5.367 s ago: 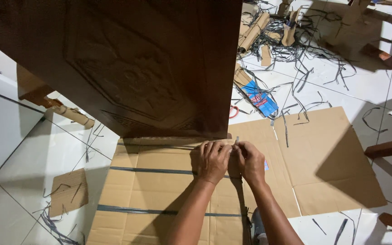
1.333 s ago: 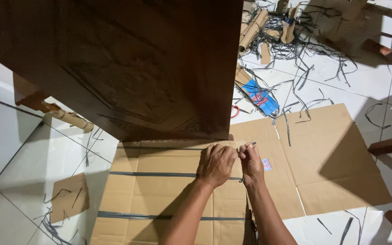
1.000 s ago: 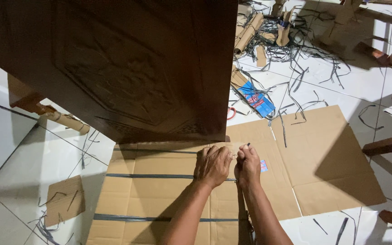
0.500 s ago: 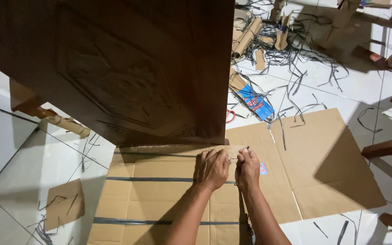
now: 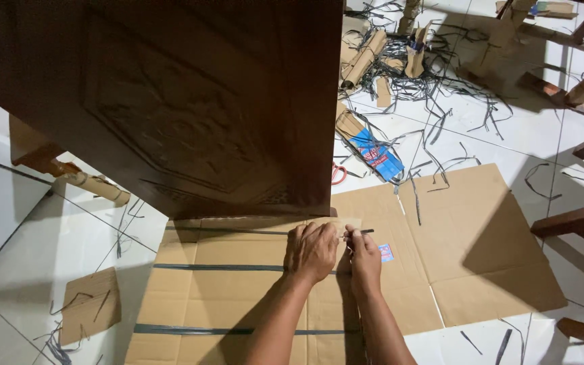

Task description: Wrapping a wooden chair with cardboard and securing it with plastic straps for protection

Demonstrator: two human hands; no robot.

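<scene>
A tall dark carved wooden panel (image 5: 190,101) stands on end, its lower part wrapped in brown cardboard (image 5: 238,297) bound by grey plastic straps (image 5: 217,268). My left hand (image 5: 312,250) presses down on the cardboard's top right corner. Right beside it, my right hand (image 5: 365,253) pinches the loose end of a grey strap (image 5: 365,232), which sticks out to the right. The two hands touch each other.
A flattened cardboard sheet (image 5: 481,236) lies on the white tiled floor to the right. Behind it are cut strap scraps (image 5: 441,88), cardboard rolls (image 5: 363,57), a blue packet (image 5: 376,154) and orange-handled scissors (image 5: 338,174). Wooden furniture legs (image 5: 576,220) stand at the right edge. A cardboard scrap (image 5: 89,314) lies left.
My right hand has turned the strap end from pointing up to pointing right. Both hands stay at the same corner; the view has shifted slightly.
</scene>
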